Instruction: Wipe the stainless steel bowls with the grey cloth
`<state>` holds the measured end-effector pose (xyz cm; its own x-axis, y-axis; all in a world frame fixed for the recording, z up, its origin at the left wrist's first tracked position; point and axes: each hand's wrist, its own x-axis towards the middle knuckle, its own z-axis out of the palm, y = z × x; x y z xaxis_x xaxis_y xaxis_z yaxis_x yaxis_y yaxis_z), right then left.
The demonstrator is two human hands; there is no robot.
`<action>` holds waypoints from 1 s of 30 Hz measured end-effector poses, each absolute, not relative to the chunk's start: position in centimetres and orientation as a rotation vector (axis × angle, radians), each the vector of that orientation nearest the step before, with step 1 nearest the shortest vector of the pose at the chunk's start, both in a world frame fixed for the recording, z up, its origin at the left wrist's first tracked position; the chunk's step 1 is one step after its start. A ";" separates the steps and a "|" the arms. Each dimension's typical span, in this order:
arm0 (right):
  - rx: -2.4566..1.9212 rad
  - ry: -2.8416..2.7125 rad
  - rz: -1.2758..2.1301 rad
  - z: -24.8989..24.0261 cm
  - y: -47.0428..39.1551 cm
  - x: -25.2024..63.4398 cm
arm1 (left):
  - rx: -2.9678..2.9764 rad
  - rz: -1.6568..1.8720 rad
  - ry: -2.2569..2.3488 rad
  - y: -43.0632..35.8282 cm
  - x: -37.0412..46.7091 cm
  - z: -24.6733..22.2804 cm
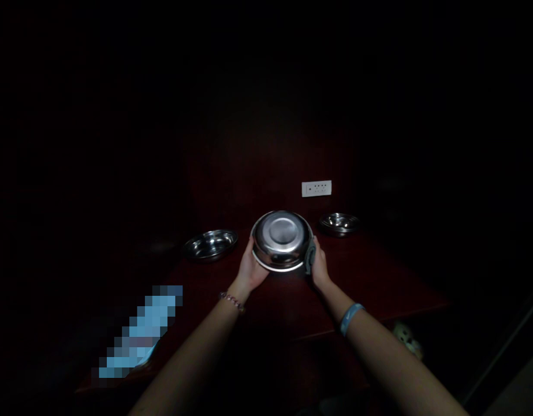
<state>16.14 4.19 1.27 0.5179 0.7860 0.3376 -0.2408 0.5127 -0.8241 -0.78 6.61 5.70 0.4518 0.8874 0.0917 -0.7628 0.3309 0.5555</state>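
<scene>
a white socket panel sits on the dark wall, a blue object (pixelated) lower left.

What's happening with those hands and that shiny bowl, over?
Left hand grips bowl at left; right hand holds dark cloth against its right side. Bowl's underside faces the camera. Metal dish left, metalware right, neither blocking the hands.

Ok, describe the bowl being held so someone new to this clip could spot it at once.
Find the dark red table below the white socket panel. Mid-view, the left hand and right hand, with a dark cloth, hold a shiny metal bowl. Its base faces the camera, while the left dish and right dish rest on the table, hollows showing.
</scene>
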 end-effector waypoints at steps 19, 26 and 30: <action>-0.554 -0.598 0.815 2.9 5.0 17.5 | 0.572 0.849 0.195 7.8 -1.0 4.5; -0.705 -0.828 0.394 7.1 3.1 15.9 | 0.518 0.878 0.062 7.9 -1.5 4.8; -0.875 -1.025 0.080 7.7 2.0 15.5 | 0.521 0.832 0.065 6.7 -1.3 5.6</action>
<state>15.52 1.96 7.67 0.5474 0.4421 0.7106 0.3263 0.6691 -0.6677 -1.32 6.66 5.61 0.6788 0.7199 0.1447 -0.6887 0.5558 0.4656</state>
